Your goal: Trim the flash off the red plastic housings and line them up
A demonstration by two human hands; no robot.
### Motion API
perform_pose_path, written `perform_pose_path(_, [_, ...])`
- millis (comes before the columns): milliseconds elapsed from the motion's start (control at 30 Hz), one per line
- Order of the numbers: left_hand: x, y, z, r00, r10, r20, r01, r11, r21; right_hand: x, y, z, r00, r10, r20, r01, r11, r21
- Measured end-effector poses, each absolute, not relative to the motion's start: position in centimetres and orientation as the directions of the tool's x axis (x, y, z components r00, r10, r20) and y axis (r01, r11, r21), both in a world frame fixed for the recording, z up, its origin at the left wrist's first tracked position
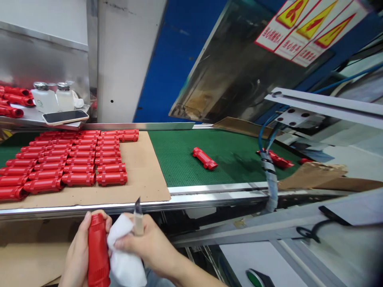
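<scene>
1. At 6 o'clock, low in the view, the left hand (76, 251) wraps its fingers around a red plastic tube (97, 251), held upright with the thumb curled over its top end.
2. The right hand (146, 243) is closed on two things at once: a white cloth (125, 255) pressed against the tube's right side, and a small knife (138, 217) pinched between thumb and fingers, blade pointing up toward 12 o'clock.
3. Both grips are clenched; no finger hangs loose.
4. Just above the hands runs the metal edge of a conveyor (209, 197) with a green belt (179, 155).
5. At 10 o'clock a sheet of cardboard (143, 175) lies on the belt, carrying neat rows of red tubes (72, 159) lying on their sides.
6. Near the centre, one loose red tube (205, 158) rests alone on the belt, well apart from the rows.
7. At 3 o'clock another red piece (279, 160) lies behind a wrapped blue hose (269, 175).
8. At 9 o'clock, on a metal shelf (30, 119), sit a phone (65, 116) and two white bottles (54, 97).
9. Yellow warning signs (311, 28) hang at 1 o'clock.
</scene>
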State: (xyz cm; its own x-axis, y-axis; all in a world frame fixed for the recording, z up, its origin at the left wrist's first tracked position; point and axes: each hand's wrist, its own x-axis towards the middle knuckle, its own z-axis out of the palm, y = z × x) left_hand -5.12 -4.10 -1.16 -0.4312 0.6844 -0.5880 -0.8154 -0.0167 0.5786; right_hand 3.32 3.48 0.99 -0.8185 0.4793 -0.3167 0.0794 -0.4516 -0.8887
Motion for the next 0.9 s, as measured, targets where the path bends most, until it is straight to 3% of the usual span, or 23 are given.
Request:
perform_pose_path(200, [-5.0,-4.2,-2.8,-0.537,0.621,-0.571,-0.749,-0.039,0.661,2.5,2.5,1.1,-0.745,0.607,-0.279,0.167,-0.235,-0.957])
perform_pose_path(367, [-5.0,-4.4,-3.3,-0.516,0.633,-0.578,-0.758,-0.022,0.652,2.9,2.8,1.0,-0.753,0.588,-0.294,0.32,-0.063,-0.945])
perform_pose_path(467, [-4.6,-4.2,-3.0,-0.491,0.649,-0.581,-0.774,-0.019,0.633,2.9,2.5,0.8,-0.706,0.655,-0.271,0.362,0.004,-0.932])
perform_pose_path(567, [-4.2,-3.7,-2.1,-0.409,0.72,-0.56,-0.811,-0.007,0.585,3.1,3.8,1.4,-0.684,0.717,-0.135,0.266,0.073,-0.961])
perform_pose_path(633, [-4.0,-3.5,-1.2,-0.358,0.786,-0.504,-0.838,-0.031,0.545,3.8,6.6,3.0,-0.572,0.814,0.101,0.208,0.263,-0.942])
perform_pose_path(700, [-3.9,-3.4,-0.4,-0.329,0.831,-0.448,-0.858,-0.066,0.509,5.0,10.6,5.4,-0.329,0.834,0.444,0.308,0.539,-0.784])
perform_pose_path(767, [-3.9,-3.5,0.1,-0.316,0.851,-0.42,-0.873,-0.087,0.48,6.2,15.0,7.9,-0.169,0.732,0.66,0.543,0.628,-0.558])
perform_pose_path(833, [-3.9,-3.7,0.4,-0.317,0.86,-0.401,-0.88,-0.109,0.462,7.3,18.4,9.7,-0.223,0.714,0.663,0.741,0.567,-0.361])
perform_pose_path(900, [-3.9,-3.8,0.3,-0.328,0.861,-0.389,-0.882,-0.132,0.452,8.1,19.5,10.5,-0.25,0.737,0.628,0.819,0.507,-0.268])
